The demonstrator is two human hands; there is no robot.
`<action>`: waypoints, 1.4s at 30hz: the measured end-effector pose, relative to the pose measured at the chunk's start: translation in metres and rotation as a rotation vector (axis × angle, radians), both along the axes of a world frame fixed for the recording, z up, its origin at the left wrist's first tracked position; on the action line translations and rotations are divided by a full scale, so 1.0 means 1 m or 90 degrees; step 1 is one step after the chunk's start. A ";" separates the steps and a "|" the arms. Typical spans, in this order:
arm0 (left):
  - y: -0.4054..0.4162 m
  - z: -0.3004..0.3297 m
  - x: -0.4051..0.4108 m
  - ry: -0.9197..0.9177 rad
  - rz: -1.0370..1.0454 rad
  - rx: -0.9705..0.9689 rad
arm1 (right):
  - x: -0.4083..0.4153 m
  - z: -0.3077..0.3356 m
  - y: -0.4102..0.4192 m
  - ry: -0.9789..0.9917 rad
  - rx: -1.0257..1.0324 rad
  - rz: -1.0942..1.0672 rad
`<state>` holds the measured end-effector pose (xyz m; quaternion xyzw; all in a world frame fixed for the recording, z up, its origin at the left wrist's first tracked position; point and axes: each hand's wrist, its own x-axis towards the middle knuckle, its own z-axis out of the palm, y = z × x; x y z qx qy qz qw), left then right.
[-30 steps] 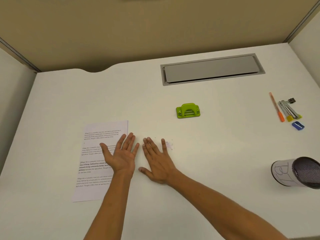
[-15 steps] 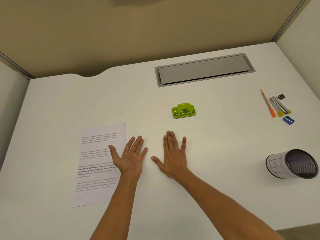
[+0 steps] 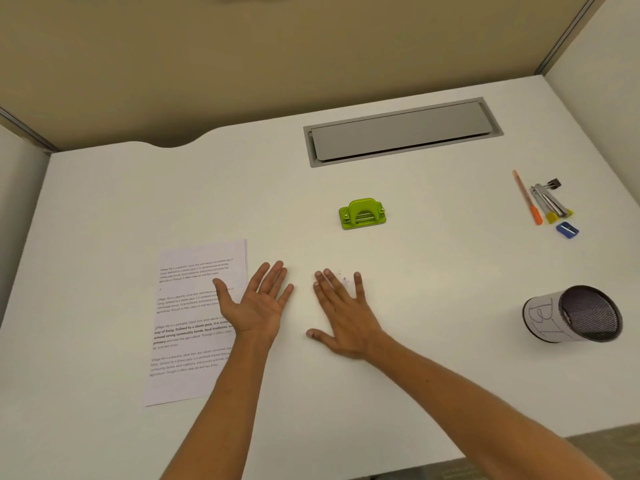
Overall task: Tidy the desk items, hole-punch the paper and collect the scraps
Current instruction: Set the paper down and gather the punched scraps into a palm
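A printed sheet of paper (image 3: 187, 327) lies flat at the left of the white desk (image 3: 433, 289). A green hole punch (image 3: 362, 213) stands in the middle, beyond my hands. My left hand (image 3: 258, 303) is palm up with fingers spread, its thumb edge over the paper's right margin. My right hand (image 3: 341, 317) lies palm down, flat on the desk just right of it. A few tiny paper scraps (image 3: 343, 278) show between its fingers. Neither hand holds anything.
At the right lie an orange pen (image 3: 527, 199), a stapler with yellow tips (image 3: 550, 202), a black binder clip (image 3: 554, 183) and a blue sharpener (image 3: 567, 230). A mesh pen cup (image 3: 571, 315) lies on its side. A grey cable hatch (image 3: 401, 131) is set in the back.
My right hand has slid right and forward and back over the scrap patch, staying flat. My left hand stays palm up beside the paper. The camera view has shifted slightly.
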<state>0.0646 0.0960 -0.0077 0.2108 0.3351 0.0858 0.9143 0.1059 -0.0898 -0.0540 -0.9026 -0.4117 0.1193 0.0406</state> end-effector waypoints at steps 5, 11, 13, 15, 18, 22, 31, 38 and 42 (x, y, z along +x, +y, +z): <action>-0.019 -0.006 -0.003 -0.001 -0.022 -0.050 | 0.038 0.006 -0.017 0.038 0.053 -0.011; -0.027 -0.015 -0.005 -0.001 -0.028 -0.081 | 0.051 0.012 -0.023 0.045 0.068 -0.006; -0.028 -0.016 -0.004 -0.009 -0.029 -0.089 | 0.036 0.006 -0.015 -0.011 0.039 0.016; -0.028 -0.017 -0.003 -0.009 -0.030 -0.094 | 0.023 0.003 -0.011 -0.092 0.042 0.029; -0.030 -0.017 -0.002 -0.012 -0.035 -0.107 | 0.014 0.014 -0.015 -0.155 0.013 0.036; -0.035 -0.018 0.000 -0.023 -0.046 -0.135 | 0.016 0.023 -0.027 -0.088 -0.002 -0.009; -0.053 -0.012 0.000 -0.118 -0.116 -0.243 | 0.025 0.046 -0.027 0.193 0.246 -0.388; -0.071 0.007 0.002 -0.150 -0.204 -0.239 | 0.012 0.117 0.002 0.325 0.286 -0.253; -0.075 0.017 0.002 -0.213 -0.240 -0.241 | 0.009 0.132 0.010 0.324 0.197 -0.180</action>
